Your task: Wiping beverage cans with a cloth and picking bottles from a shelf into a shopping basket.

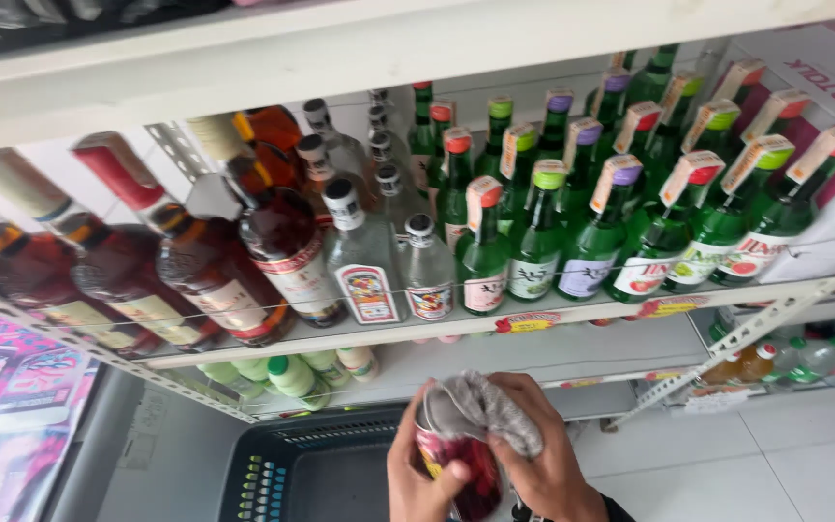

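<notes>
Both hands, left hand gripping a red can, right hand pressing a grey cloth, before white shelves of bottles.

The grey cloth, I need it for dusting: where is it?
Bottom centre of the head view: the grey cloth is pressed by the right hand onto the red can.

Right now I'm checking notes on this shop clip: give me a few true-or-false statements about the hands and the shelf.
1. The left hand grips a red can. True.
2. The right hand presses a grey cloth onto the can's top. True.
3. The green bottles stand left of the brown bottles. False: they stand to the right.
4. The dark basket sits on the shelf. False: it is below, beside the hands.
5. The clear bottles stand between brown and green ones. True.
</notes>
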